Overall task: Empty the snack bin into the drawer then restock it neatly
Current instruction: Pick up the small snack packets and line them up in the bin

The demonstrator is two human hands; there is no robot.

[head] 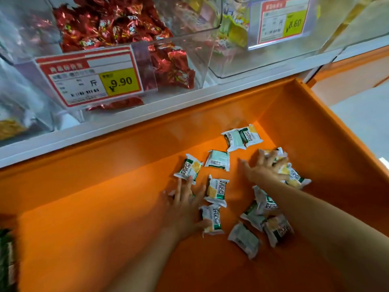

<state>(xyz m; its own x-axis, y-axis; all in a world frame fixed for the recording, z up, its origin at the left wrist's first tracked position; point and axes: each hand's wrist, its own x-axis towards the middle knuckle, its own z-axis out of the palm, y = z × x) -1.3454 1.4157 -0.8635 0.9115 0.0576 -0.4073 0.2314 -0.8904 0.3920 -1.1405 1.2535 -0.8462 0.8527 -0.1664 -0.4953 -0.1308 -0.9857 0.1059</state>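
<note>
Snack packets (216, 191), white with green and yellow print, lie scattered on the floor of the orange drawer (105, 186), mostly towards its right half, some face up and some showing a barcode. The print on them is bold green lettering that you cannot read at this sharpness. Your left hand (185, 207) is down on the drawer floor with fingers straight and spread wide, the fingertips touching one packet and the thumb against another just beside it; it pinches nothing. Your right hand (265, 167) is splayed as well, fingers fanned out and lying on top of a small cluster of packets near the right wall; it is blurred, so whether any finger hooks under a packet cannot be told. More packets lie heaped under your right forearm. Above the drawer, on a white shelf (126, 121), a clear bin (179, 49) holds red foil sweets behind a red tag (90, 79) reading ¥9.90. Beside it, a second clear bin (231, 66) carries a tag (284, 20) reading about 8.60.
</note>
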